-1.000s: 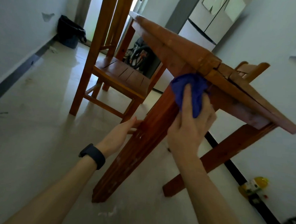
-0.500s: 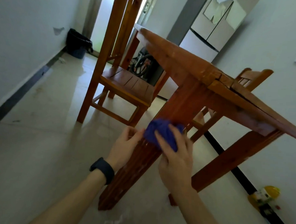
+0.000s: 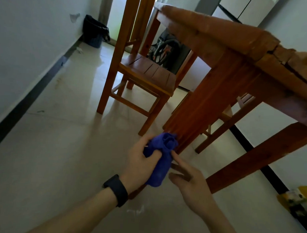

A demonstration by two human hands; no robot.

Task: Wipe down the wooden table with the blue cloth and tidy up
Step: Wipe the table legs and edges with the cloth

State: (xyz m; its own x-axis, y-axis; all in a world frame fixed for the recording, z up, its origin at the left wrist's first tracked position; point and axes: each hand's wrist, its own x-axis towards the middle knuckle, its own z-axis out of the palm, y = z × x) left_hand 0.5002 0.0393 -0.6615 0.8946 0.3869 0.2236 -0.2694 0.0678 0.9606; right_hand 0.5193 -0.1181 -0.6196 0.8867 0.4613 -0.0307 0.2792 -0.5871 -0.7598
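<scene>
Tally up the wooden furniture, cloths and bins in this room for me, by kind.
Table: 1
Chairs: 2, one left of the table, one behind it
Cloth: 1, blue
Bin: 1, by the far wall
Total: 5

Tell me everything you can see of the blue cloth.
The blue cloth is soft fabric, crumpled into a wad at its top, with a loose tail hanging down. The left hand grips its middle, holding the wad against the lower part of the reddish wooden table leg. The right hand has a fingertip at its edge.
</scene>
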